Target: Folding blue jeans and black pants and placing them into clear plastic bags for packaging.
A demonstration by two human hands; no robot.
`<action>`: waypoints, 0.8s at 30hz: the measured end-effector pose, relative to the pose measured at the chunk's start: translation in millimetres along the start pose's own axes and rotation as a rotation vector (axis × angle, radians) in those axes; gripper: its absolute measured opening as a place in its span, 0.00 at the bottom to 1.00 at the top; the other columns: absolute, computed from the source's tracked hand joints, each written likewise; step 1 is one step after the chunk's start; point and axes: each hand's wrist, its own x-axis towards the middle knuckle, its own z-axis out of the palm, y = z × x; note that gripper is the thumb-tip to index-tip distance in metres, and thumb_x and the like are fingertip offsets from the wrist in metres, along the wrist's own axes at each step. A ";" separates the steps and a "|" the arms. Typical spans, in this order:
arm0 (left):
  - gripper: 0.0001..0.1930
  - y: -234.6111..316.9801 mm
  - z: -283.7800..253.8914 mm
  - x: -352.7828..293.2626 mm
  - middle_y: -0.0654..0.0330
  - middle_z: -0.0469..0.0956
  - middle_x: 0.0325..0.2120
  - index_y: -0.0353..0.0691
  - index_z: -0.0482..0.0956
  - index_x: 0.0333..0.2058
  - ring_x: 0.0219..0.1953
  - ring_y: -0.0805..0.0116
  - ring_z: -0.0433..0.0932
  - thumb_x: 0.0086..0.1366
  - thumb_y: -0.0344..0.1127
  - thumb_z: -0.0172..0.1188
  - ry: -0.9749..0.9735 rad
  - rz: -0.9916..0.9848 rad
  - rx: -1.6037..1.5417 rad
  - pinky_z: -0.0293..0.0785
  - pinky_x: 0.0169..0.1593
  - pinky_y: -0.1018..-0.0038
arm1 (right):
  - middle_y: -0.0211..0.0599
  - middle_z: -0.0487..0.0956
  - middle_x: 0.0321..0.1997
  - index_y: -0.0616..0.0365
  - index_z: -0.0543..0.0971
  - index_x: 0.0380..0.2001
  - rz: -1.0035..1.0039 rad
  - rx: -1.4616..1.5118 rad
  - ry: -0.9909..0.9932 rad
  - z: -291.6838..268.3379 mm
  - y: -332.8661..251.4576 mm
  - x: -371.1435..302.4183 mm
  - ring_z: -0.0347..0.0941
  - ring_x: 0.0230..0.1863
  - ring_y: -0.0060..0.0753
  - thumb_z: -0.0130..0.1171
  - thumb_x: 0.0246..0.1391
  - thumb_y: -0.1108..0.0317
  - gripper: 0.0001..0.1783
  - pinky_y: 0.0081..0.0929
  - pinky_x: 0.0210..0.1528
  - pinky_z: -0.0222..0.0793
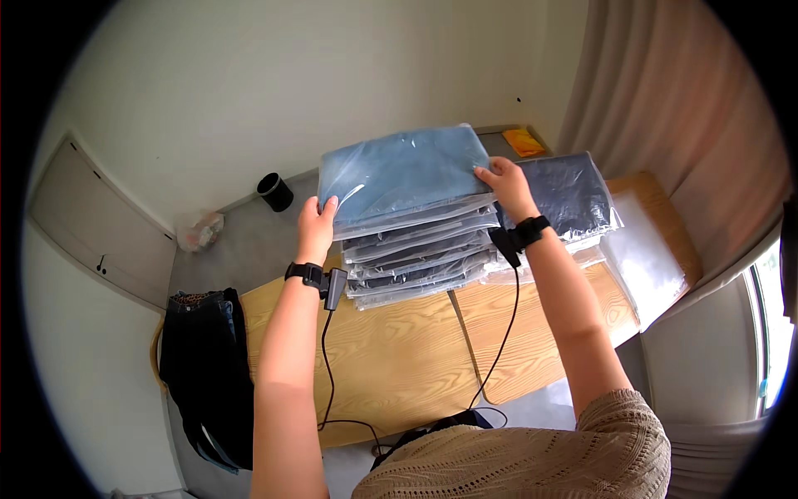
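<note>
A folded light blue garment in a clear plastic bag (405, 170) lies on top of a tall stack. My left hand (317, 226) grips its left edge, thumb on top. At the right edge my right hand (509, 185) pinches the same bag, fingers curled underneath. Below it, a stack of bagged dark folded garments (420, 259) rests on the wooden table (399, 341). Whether the blue bag is lifted clear of the stack or touching it, I cannot tell. Each wrist carries a black strap with a small cabled device.
Right of the stack lies another pile of bagged dark garments (561, 195), with clear empty bags (644, 258) beyond it. Dark trousers (204, 358) hang over the table's left end. A black bin (274, 192), a plastic bag (199, 231) and an orange packet (524, 141) are farther back.
</note>
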 end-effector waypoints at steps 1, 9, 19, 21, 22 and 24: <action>0.19 -10.8 14.2 3.1 0.52 0.72 0.20 0.30 0.68 0.27 0.24 0.60 0.70 0.60 0.44 0.59 0.060 0.040 0.017 0.66 0.33 0.67 | 0.45 0.79 0.34 0.71 0.74 0.41 0.041 -0.117 0.039 1.8 20.0 5.9 0.75 0.33 0.29 0.64 0.48 0.65 0.22 0.22 0.38 0.69; 0.15 -70.3 39.8 -4.3 0.49 0.73 0.33 0.30 0.69 0.35 0.36 0.55 0.73 0.61 0.39 0.56 0.021 -0.081 0.020 0.67 0.42 0.65 | 0.43 0.79 0.30 0.66 0.76 0.42 0.023 -0.279 0.148 17.2 74.8 16.8 0.76 0.31 0.34 0.65 0.45 0.62 0.22 0.27 0.36 0.70; 0.22 -87.2 15.1 -14.6 0.56 0.72 0.25 0.33 0.71 0.33 0.28 0.62 0.72 0.65 0.51 0.48 -0.028 -0.228 0.069 0.68 0.34 0.70 | 0.41 0.78 0.27 0.64 0.75 0.42 0.058 -0.299 0.257 26.1 64.6 -2.8 0.75 0.29 0.34 0.62 0.49 0.61 0.20 0.27 0.34 0.70; 0.25 -84.2 9.3 -36.8 0.62 0.70 0.28 0.37 0.70 0.39 0.29 0.72 0.70 0.66 0.57 0.43 0.041 -0.274 -0.074 0.66 0.31 0.76 | 0.42 0.77 0.28 0.64 0.74 0.42 -0.037 -0.308 0.340 18.5 70.3 -12.3 0.74 0.28 0.36 0.60 0.51 0.59 0.20 0.29 0.34 0.70; 0.24 -89.7 0.9 -45.2 0.62 0.72 0.30 0.35 0.70 0.40 0.31 0.71 0.71 0.66 0.55 0.44 0.026 -0.281 -0.070 0.68 0.34 0.75 | 0.43 0.77 0.30 0.63 0.74 0.40 -0.097 -0.299 0.384 11.9 72.4 -16.8 0.74 0.32 0.39 0.59 0.52 0.62 0.16 0.33 0.37 0.69; 0.17 -102.7 -29.6 -80.2 0.56 0.73 0.30 0.33 0.70 0.36 0.31 0.67 0.74 0.67 0.45 0.47 0.053 -0.160 0.063 0.70 0.39 0.72 | 0.44 0.77 0.34 0.63 0.75 0.38 -0.294 -0.535 0.432 10.1 55.8 -36.3 0.72 0.37 0.43 0.58 0.52 0.65 0.13 0.35 0.41 0.67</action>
